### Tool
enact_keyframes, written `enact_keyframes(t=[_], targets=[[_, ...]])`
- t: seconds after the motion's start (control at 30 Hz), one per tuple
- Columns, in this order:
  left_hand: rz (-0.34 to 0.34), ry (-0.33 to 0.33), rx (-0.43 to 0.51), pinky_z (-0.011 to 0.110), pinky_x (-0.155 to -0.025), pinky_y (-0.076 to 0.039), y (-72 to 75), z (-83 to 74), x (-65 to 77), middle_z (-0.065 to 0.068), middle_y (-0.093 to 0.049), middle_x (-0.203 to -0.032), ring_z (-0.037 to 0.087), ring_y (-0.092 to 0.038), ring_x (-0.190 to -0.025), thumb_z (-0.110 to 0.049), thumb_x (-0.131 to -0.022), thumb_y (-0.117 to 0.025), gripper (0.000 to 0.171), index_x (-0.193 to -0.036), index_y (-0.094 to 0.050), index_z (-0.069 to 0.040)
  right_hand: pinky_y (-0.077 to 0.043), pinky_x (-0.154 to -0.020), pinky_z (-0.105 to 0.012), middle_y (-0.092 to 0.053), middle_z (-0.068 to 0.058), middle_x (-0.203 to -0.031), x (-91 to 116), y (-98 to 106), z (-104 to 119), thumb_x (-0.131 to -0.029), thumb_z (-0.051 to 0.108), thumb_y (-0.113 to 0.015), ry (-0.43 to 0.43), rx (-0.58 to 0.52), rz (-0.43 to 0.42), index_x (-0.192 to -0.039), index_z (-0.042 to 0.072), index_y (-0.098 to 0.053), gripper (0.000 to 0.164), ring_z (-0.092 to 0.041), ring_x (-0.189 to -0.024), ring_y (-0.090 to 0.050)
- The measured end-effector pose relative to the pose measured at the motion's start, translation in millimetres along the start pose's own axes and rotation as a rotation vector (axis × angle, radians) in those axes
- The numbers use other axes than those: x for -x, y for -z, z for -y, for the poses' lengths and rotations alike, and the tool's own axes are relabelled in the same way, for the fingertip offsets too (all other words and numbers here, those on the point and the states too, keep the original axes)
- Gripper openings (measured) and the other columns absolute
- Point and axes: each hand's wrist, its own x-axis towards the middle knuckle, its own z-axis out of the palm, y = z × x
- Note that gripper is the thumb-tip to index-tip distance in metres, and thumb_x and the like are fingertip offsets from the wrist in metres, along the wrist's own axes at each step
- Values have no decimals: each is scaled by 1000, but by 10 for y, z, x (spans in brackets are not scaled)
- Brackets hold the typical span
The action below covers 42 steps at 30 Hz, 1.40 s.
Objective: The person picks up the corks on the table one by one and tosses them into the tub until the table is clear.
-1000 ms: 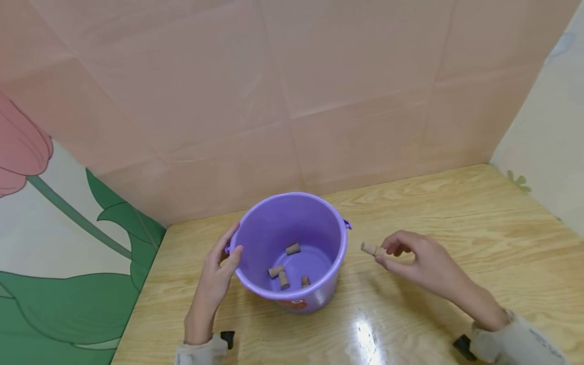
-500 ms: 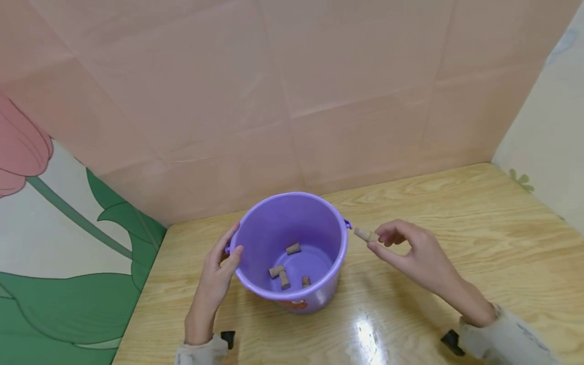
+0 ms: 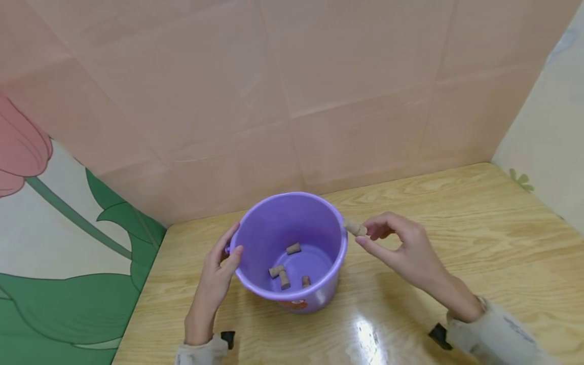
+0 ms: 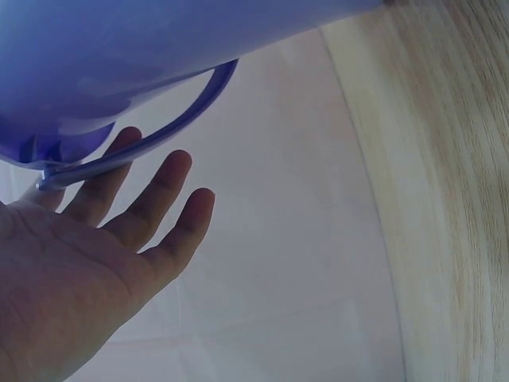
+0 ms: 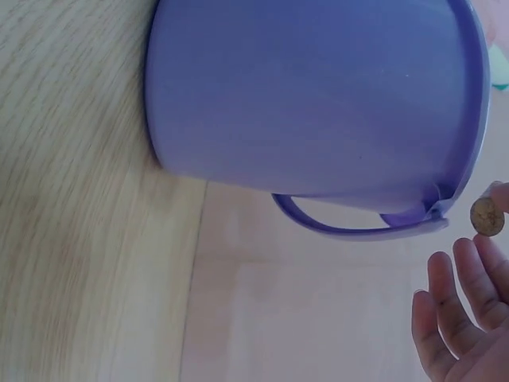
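Note:
A purple plastic bucket [image 3: 292, 213] stands on the wooden table, its open top towards me. Inside, several brown corks lie on the bottom, among them one cork [image 3: 293, 248] at the back. My left hand [image 3: 216, 276] holds the bucket's left rim, thumb inside and fingers outside; in the left wrist view, its other fingers spread loosely beside the bucket's handle [image 4: 187, 119]. Between thumb and fingertips, my right hand [image 3: 406, 248] pinches a light cork [image 3: 355, 227], which overlaps the bucket's right rim in the head view. The right wrist view shows that cork's round end [image 5: 487, 216].
The wooden table [image 3: 483, 223] extends to the right of the bucket. A pinkish sheet [image 3: 292, 101] rises behind it. At the left is a wall panel with a painted tulip [image 3: 20, 144], and a pale wall [image 3: 556, 142] stands at the right.
My right hand has moved left and slightly away from me, carrying the cork from beside the bucket up to its right rim. The left hand and the bucket have stayed put.

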Motion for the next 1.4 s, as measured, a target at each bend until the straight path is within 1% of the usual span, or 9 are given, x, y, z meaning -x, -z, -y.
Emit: enact_keyframes(t=[0.1,0.27,0.4,0.57,0.8,1.0,1.13,1.27,1.4], targets=[[-3,0,5,25,-80,-57,2,-8,3,17,-56,-138,26,-60,-106,-16,-102,-54,49,-150,-45,-14,-53,-70,-16,-72,7,-88,-14,-16,26,-71,-5,-83,10,-9,-2,-92,13,-69,31,1,-77,-63],[-20,-12,13,24,-80,-56,2,-33,3,20,-58,-134,29,-60,-105,-14,-101,-55,48,-148,-46,-11,-52,-74,-15,-72,4,-89,-53,-50,71,-70,-3,-83,57,4,-13,-96,13,-71,33,-3,-81,-63],[-27,-13,12,24,-80,-56,-1,-40,5,20,-59,-133,28,-60,-105,-13,-100,-55,48,-148,-47,-10,-49,-80,-18,-72,5,-95,-109,-78,106,-70,2,-85,66,26,-3,-97,15,-72,34,-3,-91,-62],[-21,6,16,25,-80,-57,-4,-36,6,18,-58,-134,27,-60,-105,-14,-100,-55,49,-148,-46,-12,-44,-90,-20,-71,3,-100,-160,-146,136,-69,3,-86,99,-5,25,-99,14,-71,35,-7,-101,-59],[-17,8,10,25,-80,-57,-6,-38,5,18,-57,-137,28,-61,-105,-15,-101,-55,49,-149,-46,-13,-43,-94,-22,-72,1,-100,-183,-256,161,-69,5,-85,151,-5,49,-102,14,-72,37,-13,-99,-60],[-16,11,9,24,-80,-56,-2,-43,-2,18,-56,-139,30,-61,-107,-15,-101,-54,49,-149,-45,-13,-44,-96,-24,-72,1,-101,-215,-302,168,-69,8,-86,155,12,62,-100,15,-73,34,-16,-102,-60],[-15,19,9,24,-80,-56,2,-49,-3,18,-56,-139,32,-61,-108,-16,-101,-55,49,-149,-45,-15,-42,-99,-29,-73,2,-101,-244,-329,185,-70,9,-87,161,-12,74,-99,17,-73,33,-19,-105,-62],[-20,-2,9,24,-80,-56,2,-45,-2,19,-57,-135,33,-61,-107,-14,-100,-55,49,-149,-46,-13,-41,-101,-34,-73,5,-100,-265,-366,210,-73,16,-86,168,-22,96,-98,18,-73,28,-24,-104,-64],[-29,-12,7,25,-80,-56,0,-38,6,19,-60,-132,28,-61,-104,-13,-100,-56,49,-148,-47,-12,-39,-101,-38,-73,7,-98,-260,-402,228,-76,24,-85,160,5,95,-97,18,-72,25,-24,-105,-63]])
